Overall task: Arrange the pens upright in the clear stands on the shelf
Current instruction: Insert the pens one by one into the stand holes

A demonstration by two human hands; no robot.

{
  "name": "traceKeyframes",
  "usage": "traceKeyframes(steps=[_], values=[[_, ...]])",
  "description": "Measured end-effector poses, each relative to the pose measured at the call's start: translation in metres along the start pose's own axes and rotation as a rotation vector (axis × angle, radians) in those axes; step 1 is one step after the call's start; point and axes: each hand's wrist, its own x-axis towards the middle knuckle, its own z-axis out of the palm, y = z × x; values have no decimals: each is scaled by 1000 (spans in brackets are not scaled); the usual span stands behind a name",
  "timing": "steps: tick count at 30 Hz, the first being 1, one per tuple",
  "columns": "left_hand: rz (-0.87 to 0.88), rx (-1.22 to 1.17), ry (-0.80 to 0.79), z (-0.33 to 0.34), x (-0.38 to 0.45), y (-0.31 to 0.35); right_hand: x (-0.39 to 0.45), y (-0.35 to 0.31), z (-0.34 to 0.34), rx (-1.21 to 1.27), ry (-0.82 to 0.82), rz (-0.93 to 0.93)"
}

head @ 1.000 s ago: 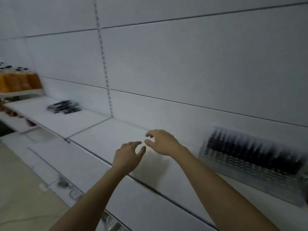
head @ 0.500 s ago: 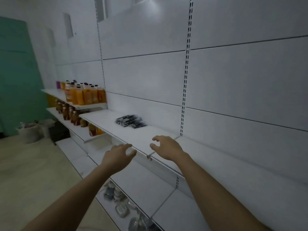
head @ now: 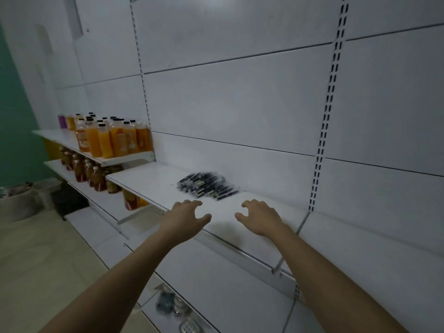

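Observation:
A heap of black pens [head: 207,185] lies flat on the white shelf [head: 153,179], close to the back wall. My left hand [head: 186,218] hovers over the shelf's front edge, just short of the heap, with fingers loosely curled and nothing in it. My right hand [head: 260,218] hangs level with it to the right, over the shelf, also loosely curled and holding nothing. Both are a short way in front of the pens and apart from them. No clear stand is in view.
Orange juice bottles [head: 113,138] stand on a higher shelf to the left, with darker bottles [head: 86,171] on the shelf below. A white bucket [head: 19,203] sits on the floor at far left. Small items [head: 168,302] lie on a low shelf beneath my arms.
The view has swung left, so the clear stand with upright pens has left the frame. The heap of pens has come nearer, and both hands now reach over the shelf towards it.

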Motion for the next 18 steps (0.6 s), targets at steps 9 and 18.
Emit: traceKeyframes(steps=[9, 18], values=[[46, -64, -60, 49, 134, -58, 139, -12, 71, 10, 231, 298], [90, 62, -103, 99, 222, -41, 156, -4, 86, -9, 325, 331]])
